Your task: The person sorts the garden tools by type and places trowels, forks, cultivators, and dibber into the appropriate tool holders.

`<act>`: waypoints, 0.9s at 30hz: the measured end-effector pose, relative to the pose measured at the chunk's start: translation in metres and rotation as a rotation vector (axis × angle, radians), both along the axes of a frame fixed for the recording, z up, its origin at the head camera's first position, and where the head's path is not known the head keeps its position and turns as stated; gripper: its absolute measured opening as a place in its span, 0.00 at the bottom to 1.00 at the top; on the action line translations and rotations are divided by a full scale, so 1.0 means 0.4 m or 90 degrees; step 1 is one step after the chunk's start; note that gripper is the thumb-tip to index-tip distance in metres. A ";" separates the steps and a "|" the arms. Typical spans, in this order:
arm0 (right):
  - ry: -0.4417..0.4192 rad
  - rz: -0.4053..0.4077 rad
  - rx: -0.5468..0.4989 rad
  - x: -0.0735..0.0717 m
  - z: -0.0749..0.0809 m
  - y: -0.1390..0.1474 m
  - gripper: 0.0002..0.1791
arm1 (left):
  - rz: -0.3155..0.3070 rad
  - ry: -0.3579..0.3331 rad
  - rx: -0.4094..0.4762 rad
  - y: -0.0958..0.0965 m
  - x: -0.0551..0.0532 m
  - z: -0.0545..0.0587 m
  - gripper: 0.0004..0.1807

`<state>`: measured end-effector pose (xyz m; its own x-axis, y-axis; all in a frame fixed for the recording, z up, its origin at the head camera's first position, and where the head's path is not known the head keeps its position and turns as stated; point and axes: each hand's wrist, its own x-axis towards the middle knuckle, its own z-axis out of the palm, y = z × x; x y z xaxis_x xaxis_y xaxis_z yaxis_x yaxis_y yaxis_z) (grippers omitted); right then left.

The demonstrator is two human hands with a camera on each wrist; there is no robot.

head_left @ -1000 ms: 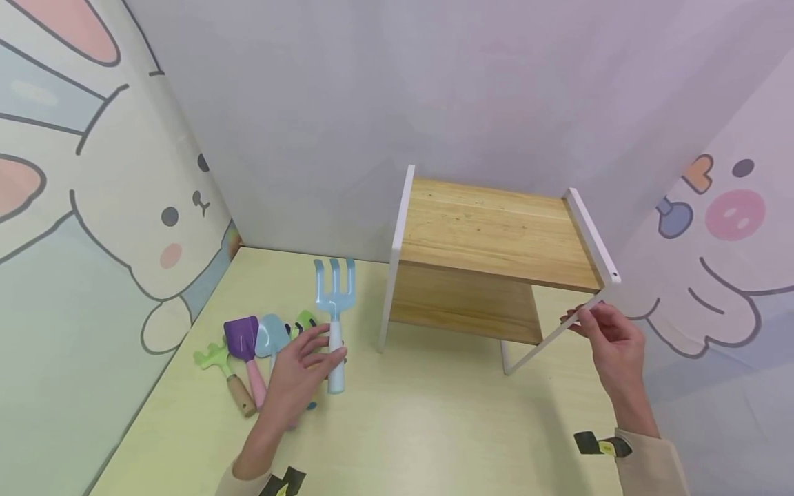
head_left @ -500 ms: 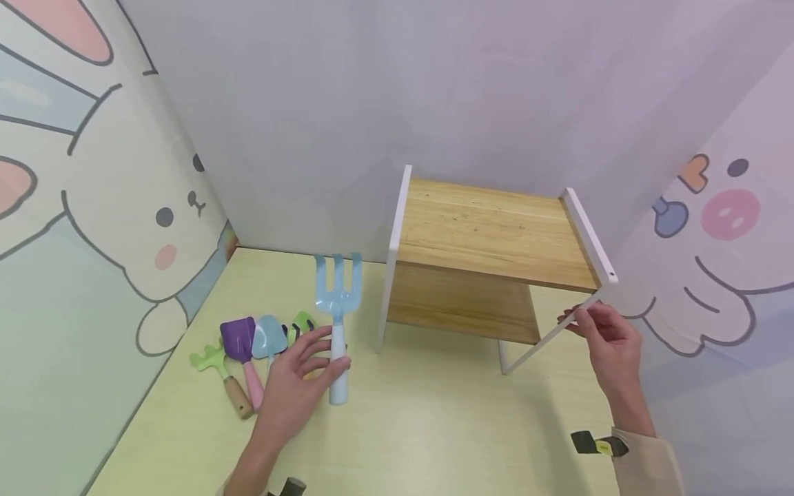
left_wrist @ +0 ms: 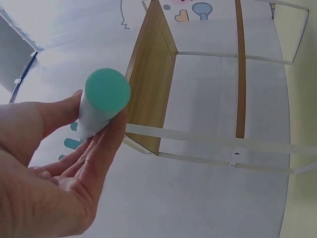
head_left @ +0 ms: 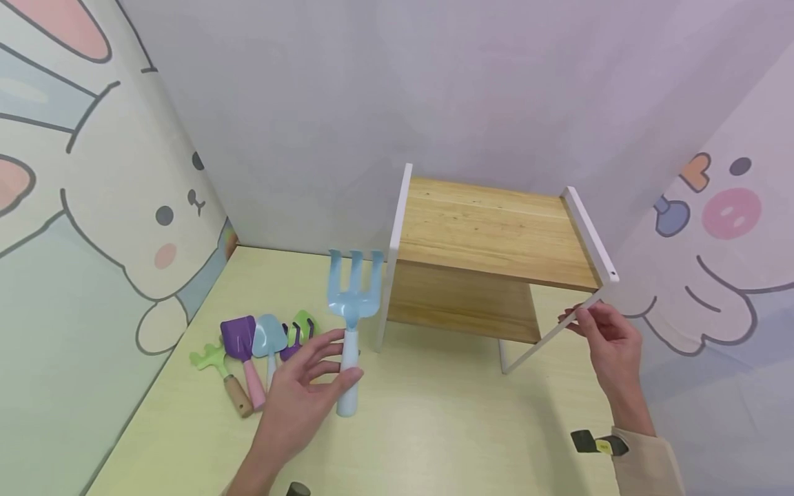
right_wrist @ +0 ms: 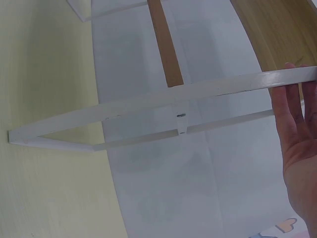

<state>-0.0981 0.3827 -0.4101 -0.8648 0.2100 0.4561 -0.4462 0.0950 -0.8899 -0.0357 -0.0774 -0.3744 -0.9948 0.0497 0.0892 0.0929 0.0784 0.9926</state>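
Observation:
My left hand (head_left: 300,399) pinches the pale handle of a light blue garden hand fork (head_left: 353,303) between thumb and fingers. The fork is upright, tines up, left of a two-tier shelf rack (head_left: 496,231) with wooden boards and a white frame. In the left wrist view the round handle end (left_wrist: 107,89) faces the camera. On the far side, my right hand (head_left: 614,351) holds the rack's slanted front right leg (head_left: 558,327), thumb in front. In the right wrist view the fingers (right_wrist: 282,111) pass behind that white bar.
Left on the pale yellow table (head_left: 434,427) lie a green rake with a wooden handle (head_left: 236,396), a purple shovel (head_left: 238,337), a light blue trowel (head_left: 269,335) and green and purple tools (head_left: 304,327) partly behind my left hand. A grey wall (head_left: 310,138) stands behind.
My left hand has carried the hand fork rightward and nearer to me, so it looks larger and closer to the rack's left side. The right hand has stayed on the leg.

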 end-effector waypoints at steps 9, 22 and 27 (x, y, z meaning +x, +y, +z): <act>-0.008 -0.010 0.006 -0.001 0.002 0.001 0.09 | -0.038 -0.002 0.030 0.030 -0.004 0.019 0.28; 0.018 0.018 -0.013 -0.003 -0.004 0.001 0.09 | -0.071 -0.002 0.024 0.075 -0.018 0.045 0.28; 0.021 0.020 -0.012 -0.002 -0.003 0.001 0.09 | -0.081 -0.018 0.016 0.093 -0.025 0.061 0.28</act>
<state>-0.0989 0.3830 -0.4114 -0.8560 0.1919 0.4801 -0.4772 0.0639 -0.8765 -0.0455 -0.0402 -0.3501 -0.9827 0.1739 0.0641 0.0724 0.0420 0.9965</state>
